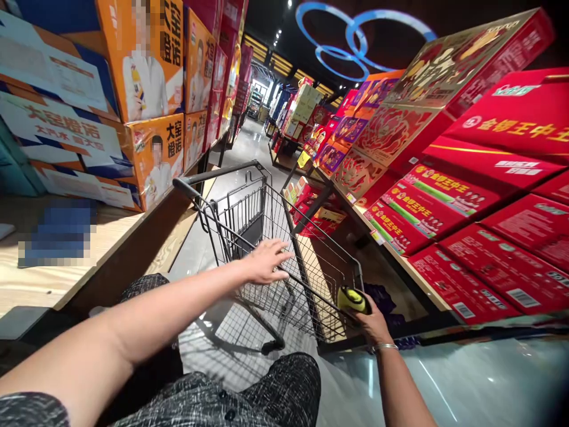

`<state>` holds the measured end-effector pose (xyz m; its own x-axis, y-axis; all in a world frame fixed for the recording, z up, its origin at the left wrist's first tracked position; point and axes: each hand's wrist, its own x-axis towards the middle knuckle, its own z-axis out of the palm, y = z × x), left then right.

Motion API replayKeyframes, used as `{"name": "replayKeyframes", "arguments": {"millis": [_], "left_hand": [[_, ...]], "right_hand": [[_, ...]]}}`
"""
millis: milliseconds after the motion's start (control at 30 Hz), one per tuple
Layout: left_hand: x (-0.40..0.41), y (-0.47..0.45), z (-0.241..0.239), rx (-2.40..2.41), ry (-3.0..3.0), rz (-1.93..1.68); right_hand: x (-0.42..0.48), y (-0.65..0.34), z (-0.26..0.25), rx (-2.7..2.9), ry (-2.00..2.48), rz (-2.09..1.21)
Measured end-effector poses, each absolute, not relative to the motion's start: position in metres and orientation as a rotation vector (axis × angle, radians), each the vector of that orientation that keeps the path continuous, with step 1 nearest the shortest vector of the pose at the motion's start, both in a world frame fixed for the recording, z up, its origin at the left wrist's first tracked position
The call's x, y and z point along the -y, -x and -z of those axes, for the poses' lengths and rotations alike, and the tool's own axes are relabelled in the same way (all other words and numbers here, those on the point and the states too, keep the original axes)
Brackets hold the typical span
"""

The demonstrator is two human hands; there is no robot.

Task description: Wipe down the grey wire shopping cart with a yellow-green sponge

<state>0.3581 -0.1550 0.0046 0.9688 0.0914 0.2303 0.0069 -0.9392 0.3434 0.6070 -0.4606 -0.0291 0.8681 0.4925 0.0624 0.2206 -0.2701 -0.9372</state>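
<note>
1. The person's left hand (268, 262) reached over the black wire-mesh metal shopping cart (306, 287), palm down, fingers spread wide; whether it touched the rail beneath it, I could not tell.
2. The right hand (372, 320), with a thin silver-coloured bracelet (384, 347) at its wrist, was closed around a rounded yellow-green item with black edging (353, 300), at the cart's right corner.
3. The cart stood in front of the person on a glossy grey floor (440, 385), angled across the aisle.
4. To the left, stacked orange, white and blue cardboard cartons (162, 157) rested on a pale wooden shelf (113, 231).
5. To the right, printed red cardboard cartons (471, 261) were piled on a display beside the right hand.
</note>
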Motion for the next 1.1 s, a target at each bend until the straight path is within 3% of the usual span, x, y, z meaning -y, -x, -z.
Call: {"name": "replayKeyframes", "arguments": {"millis": [267,400,567,933,1100], "left_hand": [[0.040,-0.210,-0.058,-0.846,-2.999,-0.994],[0.053,-0.182,-0.049,-0.901,-3.094,-0.717],[0.108,-0.186,-0.052,-1.120,-3.022,-0.656],[0.076,-0.135,-0.072,-0.512,-2.776,-0.618],[0.066,-0.132,-0.061,-0.414,-2.567,-0.747]], "right_hand": [[0.384,-0.537,0.019,1.083,1.686,-0.141],[0.324,-0.445,0.017,1.429,1.494,0.102],[0.271,-0.353,0.026,1.755,1.342,0.384],[0.243,-0.341,0.043,2.045,1.273,0.537],[0.240,-0.340,0.029,2.061,1.447,0.324]]}}
